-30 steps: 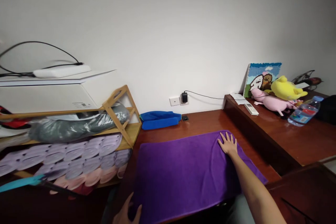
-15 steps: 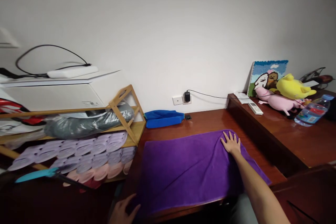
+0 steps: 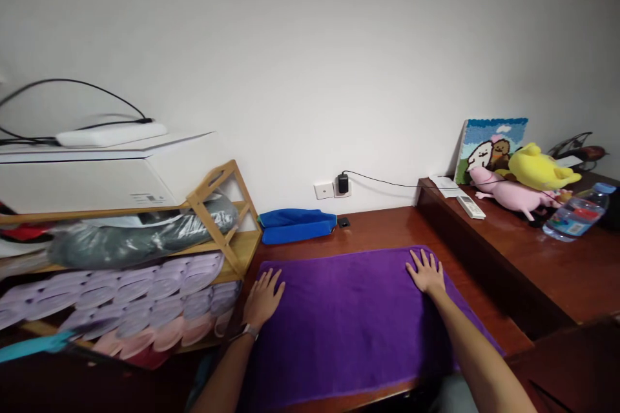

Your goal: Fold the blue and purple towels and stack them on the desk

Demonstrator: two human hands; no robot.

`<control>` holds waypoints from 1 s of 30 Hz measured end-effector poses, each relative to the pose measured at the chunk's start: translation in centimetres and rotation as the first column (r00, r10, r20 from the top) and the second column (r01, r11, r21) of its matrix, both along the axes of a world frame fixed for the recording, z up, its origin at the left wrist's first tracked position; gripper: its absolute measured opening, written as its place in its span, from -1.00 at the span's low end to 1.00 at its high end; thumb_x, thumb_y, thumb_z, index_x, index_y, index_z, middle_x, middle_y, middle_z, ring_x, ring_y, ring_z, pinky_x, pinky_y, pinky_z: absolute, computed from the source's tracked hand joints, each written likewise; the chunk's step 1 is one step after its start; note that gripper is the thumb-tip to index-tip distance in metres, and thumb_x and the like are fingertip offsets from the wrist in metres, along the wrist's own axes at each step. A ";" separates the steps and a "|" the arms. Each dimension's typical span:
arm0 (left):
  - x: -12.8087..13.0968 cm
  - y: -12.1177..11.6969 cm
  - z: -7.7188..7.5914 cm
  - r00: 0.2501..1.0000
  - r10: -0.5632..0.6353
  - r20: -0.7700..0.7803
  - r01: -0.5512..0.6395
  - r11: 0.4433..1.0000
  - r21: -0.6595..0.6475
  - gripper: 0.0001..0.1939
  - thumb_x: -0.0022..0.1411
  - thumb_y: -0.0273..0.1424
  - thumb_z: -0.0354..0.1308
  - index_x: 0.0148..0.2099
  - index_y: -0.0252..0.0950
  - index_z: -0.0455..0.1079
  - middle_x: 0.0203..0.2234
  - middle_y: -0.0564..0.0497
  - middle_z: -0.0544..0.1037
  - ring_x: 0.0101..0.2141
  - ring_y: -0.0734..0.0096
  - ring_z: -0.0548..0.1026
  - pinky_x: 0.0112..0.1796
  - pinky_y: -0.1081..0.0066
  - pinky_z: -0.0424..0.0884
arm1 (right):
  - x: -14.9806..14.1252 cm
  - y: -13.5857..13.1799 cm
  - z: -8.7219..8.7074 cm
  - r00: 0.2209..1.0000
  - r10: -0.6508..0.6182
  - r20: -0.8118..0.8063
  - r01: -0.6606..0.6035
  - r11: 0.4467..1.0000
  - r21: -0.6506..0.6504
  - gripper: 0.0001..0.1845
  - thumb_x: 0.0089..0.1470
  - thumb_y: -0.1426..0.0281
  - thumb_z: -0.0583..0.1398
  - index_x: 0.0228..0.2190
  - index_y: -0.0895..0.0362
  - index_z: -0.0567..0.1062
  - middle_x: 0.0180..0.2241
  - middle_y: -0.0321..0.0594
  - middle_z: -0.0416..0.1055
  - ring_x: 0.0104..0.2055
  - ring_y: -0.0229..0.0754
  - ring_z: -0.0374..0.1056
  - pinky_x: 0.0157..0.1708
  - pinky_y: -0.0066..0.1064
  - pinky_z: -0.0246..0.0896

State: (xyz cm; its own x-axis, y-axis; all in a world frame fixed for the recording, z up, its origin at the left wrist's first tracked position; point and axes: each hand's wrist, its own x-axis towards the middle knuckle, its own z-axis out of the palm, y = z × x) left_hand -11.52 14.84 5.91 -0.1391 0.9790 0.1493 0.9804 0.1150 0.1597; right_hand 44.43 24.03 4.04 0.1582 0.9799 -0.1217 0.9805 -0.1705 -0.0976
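Two bare hands rest on a single purple microfiber towel point(image 3: 349, 335) lying flat on a reddish-brown wooden desk point(image 3: 372, 226). The left hand point(image 3: 264, 300), a wristwatch point(image 3: 250, 332) on its wrist, sits at the towel's left edge; the right hand point(image 3: 426, 273) sits near its far edge. The fingers point(image 3: 415, 263) of both hands are spread wide and flat, gripping nothing. Beyond the towel lies one folded blue cloth point(image 3: 296, 226). On a raised wooden ledge point(image 3: 489, 264) to the right stand one plastic water bottle point(image 3: 576, 219), its label too small to read, one yellow plush toy point(image 3: 540, 169), one pink plush toy point(image 3: 511, 192), one white remote control point(image 3: 470, 207) and one cartoon yarn picture point(image 3: 490, 150). A bamboo shelf point(image 3: 217, 206) stands to the left.
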 end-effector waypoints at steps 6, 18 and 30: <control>-0.2 0.2 -1.1 0.994 0.068 -0.085 -0.071 0.997 -0.027 -0.33 0.46 -0.12 -0.15 0.50 -0.23 0.17 0.49 -0.25 0.20 0.46 -0.06 0.16 0.40 -0.09 0.07 | 0.2 0.6 0.4 1.000 -0.024 0.018 0.025 1.000 -0.005 -0.18 0.36 -0.19 -0.23 0.51 -0.22 -0.08 0.58 -0.29 -0.27 0.58 0.15 -0.37 0.47 0.15 -0.48; 0.1 2.5 0.0 0.997 -0.003 -0.074 0.003 1.000 -0.001 -0.30 0.43 -0.04 -0.13 0.49 -0.20 0.22 0.49 -0.19 0.22 0.47 -0.10 0.12 0.42 -0.10 -0.04 | 0.3 0.7 0.4 0.999 0.010 0.039 -0.009 1.000 -0.009 -0.20 0.39 -0.19 -0.22 0.51 -0.23 -0.10 0.58 -0.29 -0.29 0.59 0.11 -0.39 0.48 0.12 -0.50; -1.0 0.3 -2.0 0.987 0.067 -0.146 -0.071 0.997 -0.023 -0.13 0.38 0.12 -0.17 0.56 -0.22 0.01 0.49 -0.29 0.18 0.47 -0.23 0.11 0.38 -0.17 0.02 | 0.5 0.9 0.7 0.999 0.053 0.013 -0.053 0.999 -0.011 -0.21 0.39 -0.19 -0.22 0.51 -0.24 -0.11 0.58 -0.31 -0.30 0.59 0.09 -0.42 0.48 0.11 -0.53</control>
State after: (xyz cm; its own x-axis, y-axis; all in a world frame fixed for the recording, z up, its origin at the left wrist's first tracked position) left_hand -12.54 15.14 3.94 -0.1850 0.9720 0.1451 0.9826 0.1853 0.0117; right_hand 44.91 24.94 4.76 0.1078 0.9855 -0.1308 0.9894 -0.1192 -0.0828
